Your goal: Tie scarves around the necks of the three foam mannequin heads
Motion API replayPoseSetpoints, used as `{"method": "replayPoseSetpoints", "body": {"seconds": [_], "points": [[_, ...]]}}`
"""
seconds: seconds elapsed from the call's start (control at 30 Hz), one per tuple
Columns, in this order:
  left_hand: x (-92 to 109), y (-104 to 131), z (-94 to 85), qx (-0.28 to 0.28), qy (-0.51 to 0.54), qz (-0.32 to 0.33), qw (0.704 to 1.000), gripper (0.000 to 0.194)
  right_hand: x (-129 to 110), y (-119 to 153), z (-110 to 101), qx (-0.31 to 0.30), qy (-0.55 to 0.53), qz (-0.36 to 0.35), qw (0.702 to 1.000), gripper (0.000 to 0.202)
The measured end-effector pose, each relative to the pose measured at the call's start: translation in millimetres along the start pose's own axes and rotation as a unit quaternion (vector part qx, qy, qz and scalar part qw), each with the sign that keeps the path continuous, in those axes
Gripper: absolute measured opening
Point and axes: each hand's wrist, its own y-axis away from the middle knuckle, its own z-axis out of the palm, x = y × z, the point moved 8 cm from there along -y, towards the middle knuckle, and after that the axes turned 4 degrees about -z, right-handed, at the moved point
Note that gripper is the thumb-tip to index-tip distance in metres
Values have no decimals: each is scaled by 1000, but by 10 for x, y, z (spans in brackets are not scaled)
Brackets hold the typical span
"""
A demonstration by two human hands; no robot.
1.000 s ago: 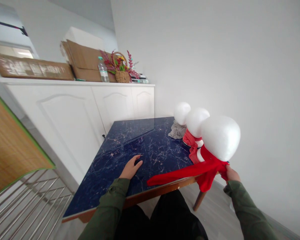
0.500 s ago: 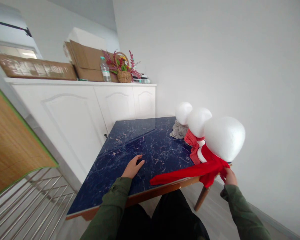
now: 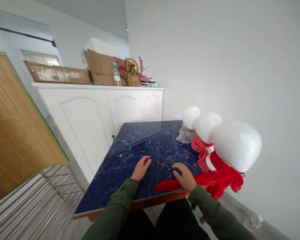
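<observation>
Over the dark blue marbled table (image 3: 130, 156) my left hand (image 3: 141, 168) is open, thumb and fingers apart, holding nothing. My right hand (image 3: 185, 176) is also open and empty, just above the red scarf (image 3: 167, 185); whether it touches the cloth I cannot tell. That scarf is wrapped round the neck of the nearest white foam head (image 3: 237, 145), one end lying along the table's front edge. Behind it stands a second foam head (image 3: 208, 126) with a coral scarf (image 3: 198, 143). The farthest foam head (image 3: 191, 116) has a grey scarf (image 3: 186, 134) at its base.
A white cabinet (image 3: 85, 113) stands beyond the table, bearing cardboard boxes (image 3: 103, 65), a plastic bottle (image 3: 116, 76) and a flower basket (image 3: 133, 80). At left is a metal rack (image 3: 52, 196) below a bamboo mat (image 3: 17, 130). A plain wall rises on the right.
My right hand has let go of the red scarf by the nearest foam head and moved left over the table. The left hand keeps about the same place. The view has shifted slightly.
</observation>
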Motion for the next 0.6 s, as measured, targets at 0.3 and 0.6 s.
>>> {"method": "replayPoseSetpoints", "body": {"seconds": [0.3,0.6], "points": [[32,-258,295,65,128,-6,990,34,684,-976,1520,-80,-409,291,861,26],[-89,-576,540,12,146,-54,988,28,789,-957,1506,-74,-485,304,817,28]]}}
